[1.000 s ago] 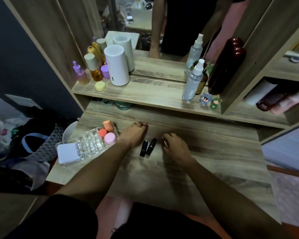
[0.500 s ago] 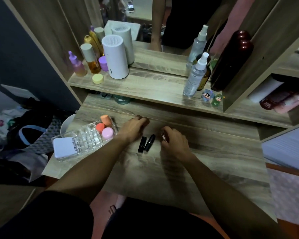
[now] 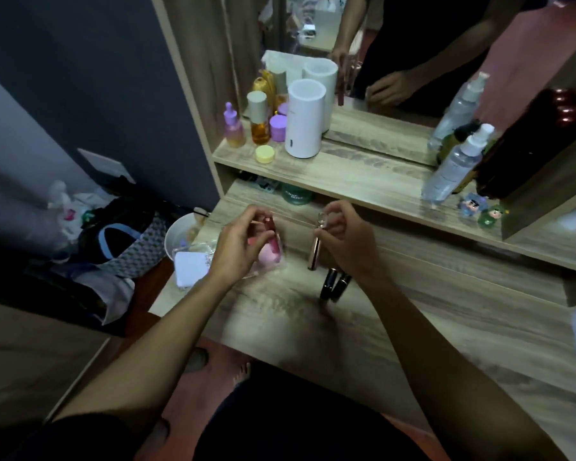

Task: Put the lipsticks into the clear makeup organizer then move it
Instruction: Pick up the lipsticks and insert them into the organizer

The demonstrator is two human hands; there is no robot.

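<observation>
Both hands have lifted off the counter point(image 3: 413, 327) since the earlier frame. Left hand point(image 3: 238, 242) grips a dark red lipstick point(image 3: 268, 224) above the clear makeup organizer point(image 3: 266, 261) at left. Right hand point(image 3: 341, 236) grips a rose-gold lipstick tube point(image 3: 314, 252), hanging upright. Two black lipsticks point(image 3: 335, 282) lie side by side on the counter, just near of the right hand.

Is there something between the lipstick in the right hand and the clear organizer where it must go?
Yes. The left hand, holding a red lipstick, is over the clear organizer and covers most of it. The right hand holds a rose-gold lipstick beside it. No other object lies between them on the table.
</observation>
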